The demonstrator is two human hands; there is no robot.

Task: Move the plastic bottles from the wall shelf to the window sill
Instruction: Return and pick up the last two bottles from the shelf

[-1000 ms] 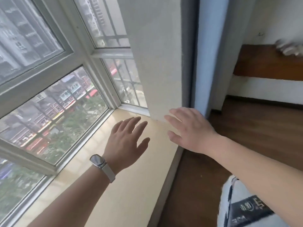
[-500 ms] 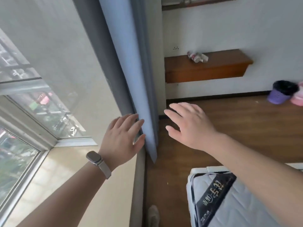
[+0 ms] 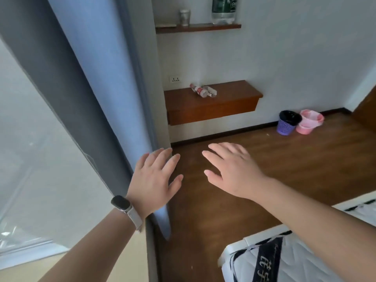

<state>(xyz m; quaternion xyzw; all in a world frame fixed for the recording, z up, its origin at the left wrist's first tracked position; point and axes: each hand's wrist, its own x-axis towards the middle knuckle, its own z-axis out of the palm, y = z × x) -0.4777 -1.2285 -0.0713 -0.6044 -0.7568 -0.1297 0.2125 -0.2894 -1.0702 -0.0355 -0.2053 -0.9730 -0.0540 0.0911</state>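
Note:
Two small clear plastic bottles (image 3: 203, 91) with red labels lie on their sides on the lower brown wall shelf (image 3: 213, 107), far ahead of me. A big green-labelled bottle (image 3: 223, 10) stands on the thin upper shelf (image 3: 198, 28). My left hand (image 3: 155, 180), with a watch on its wrist, is held flat with fingers spread in front of the curtain's edge. My right hand (image 3: 232, 169) hovers palm down over the floor, fingers apart. Both hold nothing. A strip of the beige window sill (image 3: 105, 261) shows at the bottom left.
A blue-grey curtain (image 3: 97, 98) hangs between sill and room. A small metal cup (image 3: 184, 16) stands on the upper shelf. A purple bin (image 3: 288, 123) and pink buckets (image 3: 309, 122) stand by the wall. A white mattress corner (image 3: 295, 257) sits at lower right. Brown wood floor lies ahead.
My view has swung right from the window towards the room, bringing both wall shelves and the bins into sight. Both hands stay spread and empty in front of me.

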